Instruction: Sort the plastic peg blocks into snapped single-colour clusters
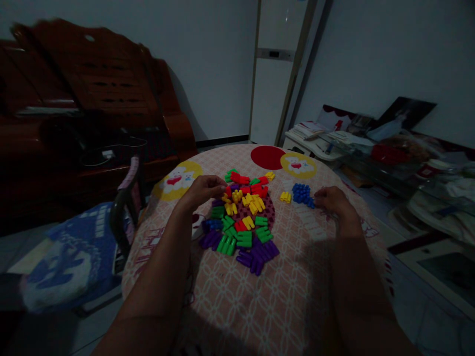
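Note:
A heap of small plastic pegs in red, yellow, green, purple and blue lies in the middle of a round table with a pink patterned cloth. My left hand rests at the heap's upper left edge, fingers curled and pinched on a red peg. My right hand lies at the right, fingers closed beside a cluster of blue pegs. What it holds is hidden. A few yellow pegs sit just left of the blue cluster.
A dark wooden sofa stands at the left, a chair with a blue cushion next to the table. A low glass table piled with papers and clutter is at the right. A white standing air conditioner is behind.

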`<action>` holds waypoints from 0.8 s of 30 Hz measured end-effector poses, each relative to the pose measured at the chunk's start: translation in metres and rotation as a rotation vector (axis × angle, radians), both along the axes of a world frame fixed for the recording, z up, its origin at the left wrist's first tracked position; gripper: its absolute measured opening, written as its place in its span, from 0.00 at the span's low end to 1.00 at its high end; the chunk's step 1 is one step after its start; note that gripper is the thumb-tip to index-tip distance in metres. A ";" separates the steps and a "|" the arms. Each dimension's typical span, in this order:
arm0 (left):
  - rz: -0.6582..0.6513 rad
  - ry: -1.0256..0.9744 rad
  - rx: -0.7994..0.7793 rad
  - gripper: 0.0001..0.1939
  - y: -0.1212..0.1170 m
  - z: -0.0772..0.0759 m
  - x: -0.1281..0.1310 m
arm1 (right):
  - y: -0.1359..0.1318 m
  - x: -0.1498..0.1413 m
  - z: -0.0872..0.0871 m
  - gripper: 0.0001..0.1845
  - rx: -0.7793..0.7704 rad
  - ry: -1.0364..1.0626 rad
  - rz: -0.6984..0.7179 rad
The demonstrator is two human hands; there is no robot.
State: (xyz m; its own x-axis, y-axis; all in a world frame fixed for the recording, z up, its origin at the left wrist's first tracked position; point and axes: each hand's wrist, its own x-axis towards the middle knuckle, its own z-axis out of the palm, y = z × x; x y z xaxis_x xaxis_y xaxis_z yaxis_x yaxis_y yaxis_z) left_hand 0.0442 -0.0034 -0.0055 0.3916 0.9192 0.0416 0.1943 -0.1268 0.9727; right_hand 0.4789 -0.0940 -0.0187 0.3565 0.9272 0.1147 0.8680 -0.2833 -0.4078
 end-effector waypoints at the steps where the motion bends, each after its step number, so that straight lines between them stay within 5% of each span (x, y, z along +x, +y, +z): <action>1: 0.002 -0.002 -0.001 0.22 0.000 0.000 0.000 | 0.001 -0.001 0.000 0.10 -0.018 -0.017 0.018; 4: -0.009 -0.006 -0.010 0.21 0.000 0.000 0.000 | 0.003 -0.008 -0.003 0.13 -0.086 -0.106 0.045; 8: -0.012 -0.007 -0.010 0.21 0.000 0.001 0.000 | 0.002 -0.008 -0.004 0.04 -0.123 -0.117 0.036; 16: -0.023 0.030 0.002 0.20 -0.001 0.001 0.003 | 0.010 -0.013 -0.011 0.13 0.043 0.064 -0.229; 24: -0.017 0.040 -0.011 0.17 -0.001 0.001 0.005 | 0.017 -0.022 -0.020 0.17 0.127 -0.093 -0.281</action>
